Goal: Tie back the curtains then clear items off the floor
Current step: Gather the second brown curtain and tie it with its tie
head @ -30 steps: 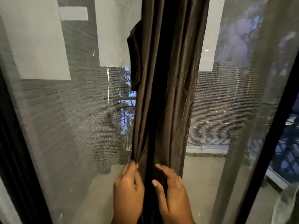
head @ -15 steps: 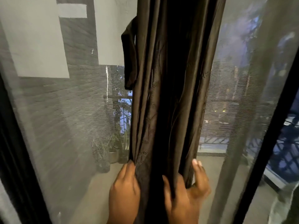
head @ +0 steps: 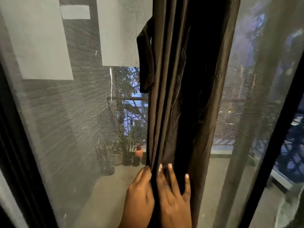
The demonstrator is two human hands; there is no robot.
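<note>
The dark brown curtain (head: 189, 96) hangs gathered into a narrow column in front of the mesh screen (head: 74, 120), and both hands work its lower folds. The left hand (head: 139, 195) pinches the outer pleats at its fingertips, while the right hand (head: 174, 198) lies flat on the cloth with fingers spread and straight, pressing rather than gripping. To do this step well, I judge the hands should sweep the loose right-hand edge inward so every fold sits in one tight bundle before anything goes round it. The fabric tie-back strap (head: 145, 60) dangles at the curtain's left edge, well above the hands — one hand will have to hold the bundle while the other reaches up. Beyond the screen, potted plants (head: 125, 153) stand on a balcony; a dark door frame (head: 271, 153) runs near the curtain's right.
</note>
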